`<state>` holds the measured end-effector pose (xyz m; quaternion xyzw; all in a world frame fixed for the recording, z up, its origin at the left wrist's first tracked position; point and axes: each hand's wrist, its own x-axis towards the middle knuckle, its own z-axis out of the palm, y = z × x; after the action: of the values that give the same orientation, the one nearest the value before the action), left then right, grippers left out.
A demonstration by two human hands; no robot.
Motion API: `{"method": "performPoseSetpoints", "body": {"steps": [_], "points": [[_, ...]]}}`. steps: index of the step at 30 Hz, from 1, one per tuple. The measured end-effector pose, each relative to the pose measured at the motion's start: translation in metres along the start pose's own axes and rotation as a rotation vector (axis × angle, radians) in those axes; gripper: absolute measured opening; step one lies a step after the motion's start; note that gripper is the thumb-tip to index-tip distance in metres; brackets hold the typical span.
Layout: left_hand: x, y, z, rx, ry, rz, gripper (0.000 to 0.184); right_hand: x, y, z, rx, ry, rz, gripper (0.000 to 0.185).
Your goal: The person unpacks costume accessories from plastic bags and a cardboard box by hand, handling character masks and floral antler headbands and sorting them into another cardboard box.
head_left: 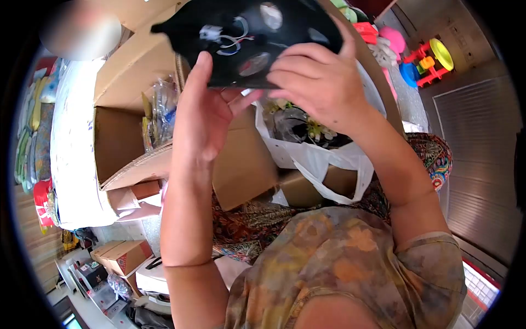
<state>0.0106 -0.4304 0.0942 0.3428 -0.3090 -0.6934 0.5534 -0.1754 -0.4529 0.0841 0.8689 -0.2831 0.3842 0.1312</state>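
Note:
A black mask-like shell point(298, 41) is held up at the top of the view, with oval openings through it. A white connector with thin wires point(211, 34) sits on the side facing me. My left hand point(203, 104) supports its lower left edge, thumb against the near face and fingers below and partly behind. My right hand point(323, 82) grips the lower right part, its fingers curled over the near face. Under the hands is a white plastic bag point(334, 183) containing dark pieces and yellow-green bits in clear wrap.
An open cardboard box point(118, 134) with clear-wrapped items point(159, 115) stands to the left. Colourful toys point(430, 63) lie at upper right beside a ribbed panel point(476, 131). A closed carton point(123, 256) and a cluttered desk point(71, 282) are at lower left.

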Motion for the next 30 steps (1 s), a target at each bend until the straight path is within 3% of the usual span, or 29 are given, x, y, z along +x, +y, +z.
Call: {"method": "performPoseSetpoints", "body": {"steps": [1,5,8,10,12,14,16,18,19,21,24,29,30], "points": [[0.003,-0.005,0.006,-0.131,0.036,-0.042,0.033,0.007,-0.007,-0.010,-0.006,-0.025,-0.050,0.022],[0.011,-0.033,-0.015,-0.025,0.208,-0.017,0.030,-0.012,-0.001,-0.012,0.086,-0.084,-0.060,0.021],[0.010,-0.026,-0.031,0.001,0.213,0.071,0.033,-0.027,0.009,-0.027,0.115,0.081,0.010,0.013],[0.012,-0.019,-0.037,0.030,0.258,0.108,0.038,-0.050,0.031,-0.014,0.278,0.170,0.392,0.010],[0.017,-0.014,-0.038,-0.064,0.299,0.135,0.037,-0.077,0.041,0.028,0.698,0.062,0.905,0.016],[0.019,-0.016,-0.039,-0.042,0.323,0.138,0.037,-0.108,0.055,0.062,0.552,-0.611,0.973,0.029],[0.020,-0.017,-0.040,-0.022,0.350,0.148,0.036,-0.152,0.059,0.109,0.481,-1.032,0.856,0.049],[0.020,-0.018,-0.041,-0.042,0.328,0.142,0.036,-0.161,0.057,0.123,0.505,-1.231,0.967,0.079],[0.020,-0.018,-0.042,-0.044,0.334,0.147,0.036,-0.167,0.057,0.132,0.504,-1.235,0.958,0.079],[0.019,-0.016,-0.043,-0.101,0.277,0.141,0.036,-0.180,0.057,0.149,0.399,-1.375,1.229,0.102],[0.018,-0.014,-0.040,-0.154,0.298,0.131,0.036,-0.205,0.062,0.177,0.501,-1.279,1.304,0.114],[0.023,-0.014,-0.036,-0.146,0.249,0.129,0.037,-0.223,0.060,0.196,0.475,-1.153,1.374,0.116],[0.024,-0.015,-0.036,-0.146,0.241,0.136,0.037,-0.222,0.061,0.193,0.453,-1.082,1.440,0.109]]}}
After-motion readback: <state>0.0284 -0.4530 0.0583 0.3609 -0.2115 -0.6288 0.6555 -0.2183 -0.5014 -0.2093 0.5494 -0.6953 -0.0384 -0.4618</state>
